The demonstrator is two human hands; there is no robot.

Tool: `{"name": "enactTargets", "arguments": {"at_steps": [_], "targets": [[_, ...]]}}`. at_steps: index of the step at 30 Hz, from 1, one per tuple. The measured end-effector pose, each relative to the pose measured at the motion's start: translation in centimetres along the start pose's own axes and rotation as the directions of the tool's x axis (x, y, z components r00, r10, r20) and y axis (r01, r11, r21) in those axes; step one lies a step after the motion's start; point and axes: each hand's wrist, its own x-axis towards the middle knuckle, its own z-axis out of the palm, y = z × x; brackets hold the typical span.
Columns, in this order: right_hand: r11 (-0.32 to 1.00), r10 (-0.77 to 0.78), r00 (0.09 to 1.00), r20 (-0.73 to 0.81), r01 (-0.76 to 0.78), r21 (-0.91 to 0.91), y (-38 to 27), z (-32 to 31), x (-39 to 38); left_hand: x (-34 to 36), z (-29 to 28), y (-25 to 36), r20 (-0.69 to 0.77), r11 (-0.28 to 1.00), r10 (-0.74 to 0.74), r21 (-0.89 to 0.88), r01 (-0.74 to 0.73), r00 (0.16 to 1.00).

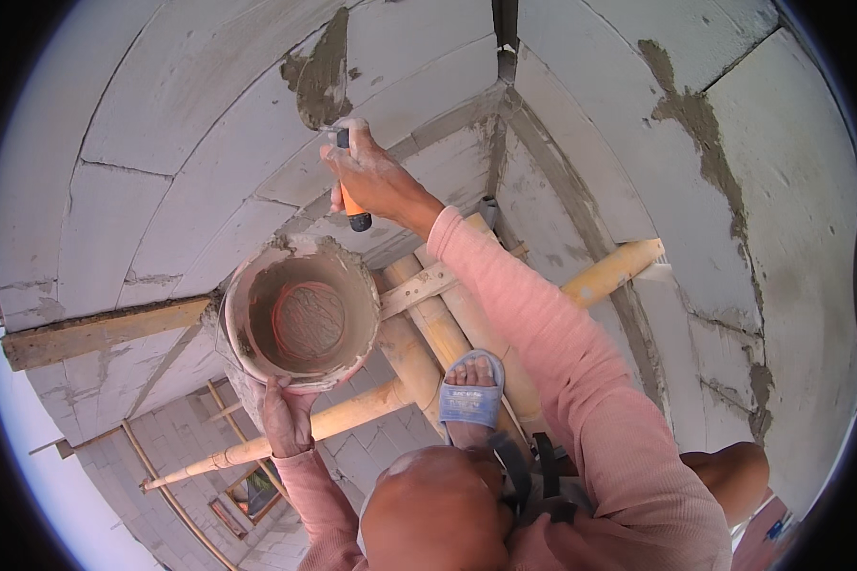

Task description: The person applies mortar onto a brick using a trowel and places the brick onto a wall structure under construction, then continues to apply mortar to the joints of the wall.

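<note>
My right hand [376, 179] is closed around the orange and black handle of a trowel [353, 206], up against the block wall. Its blade end meets the lower edge of a grey wet mortar patch [322, 78] and is mostly out of sight. To the lower left, my left hand [286, 417] grips the near rim of a mortar-caked bucket [350, 344], with its thumb at the edge and the other fingers hidden. Grey mortar [314, 322] lies in the bottom of the bucket, within a reddish ring.
My foot in a blue sandal [470, 403] stands on bamboo poles [411, 366], high above a lower level. A bamboo pole [609, 271] juts toward the right wall, which carries a mortar streak [700, 124]. A wooden plank [109, 331] sticks out at left.
</note>
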Motion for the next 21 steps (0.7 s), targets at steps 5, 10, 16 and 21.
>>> {"name": "enactTargets", "arguments": {"at_steps": [5, 10, 16, 21], "targets": [[0.761, -0.175, 0.984, -0.036, 0.112, -0.639, -2.1, -7.2, -11.9, 2.5, 6.3, -0.5, 0.152, 0.963, 0.102, 0.234, -0.136, 0.983], [0.759, 0.143, 0.989, -0.029, -0.128, -0.638, -6.2, -10.8, -17.3, 3.1, 9.5, 1.3, 0.281, 0.830, 0.188, 0.467, -0.305, 0.941], [0.371, 0.064, 0.972, 0.225, 0.186, -0.910, -4.6, -10.3, -19.0, 5.1, 11.4, 1.6, 0.545, 0.743, 0.180, 0.470, -0.476, 0.819], [0.364, 0.145, 0.971, 0.190, 0.127, -0.923, 0.0, -7.2, -18.7, 4.5, 11.9, 0.6, 0.552, 0.778, 0.128, 0.459, -0.429, 0.824]]}}
